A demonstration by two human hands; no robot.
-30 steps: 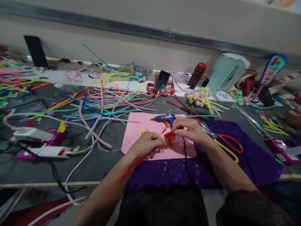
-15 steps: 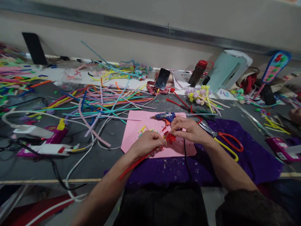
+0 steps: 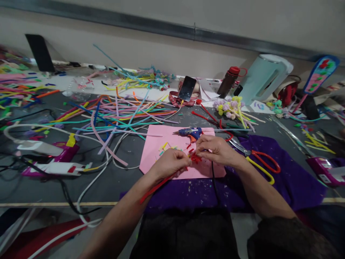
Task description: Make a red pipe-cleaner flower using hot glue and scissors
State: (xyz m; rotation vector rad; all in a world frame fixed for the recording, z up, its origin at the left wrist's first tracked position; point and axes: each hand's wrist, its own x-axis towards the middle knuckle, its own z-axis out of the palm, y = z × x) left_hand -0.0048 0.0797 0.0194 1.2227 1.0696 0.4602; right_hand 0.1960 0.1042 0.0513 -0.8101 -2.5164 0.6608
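Two hands, left (image 3: 169, 162) and right (image 3: 215, 149), over one pink sheet (image 3: 161, 158); one blue glue gun (image 3: 190, 132); one pair of scissors (image 3: 256, 162); one phone (image 3: 186, 88); one bottle (image 3: 227, 81); one purple cloth (image 3: 291, 176); pipe cleaners (image 3: 121, 115) beyond counting.

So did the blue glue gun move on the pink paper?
No. The blue glue gun lies at the same spot on the far edge of the pink paper, just beyond the right hand; only the camera shifted.
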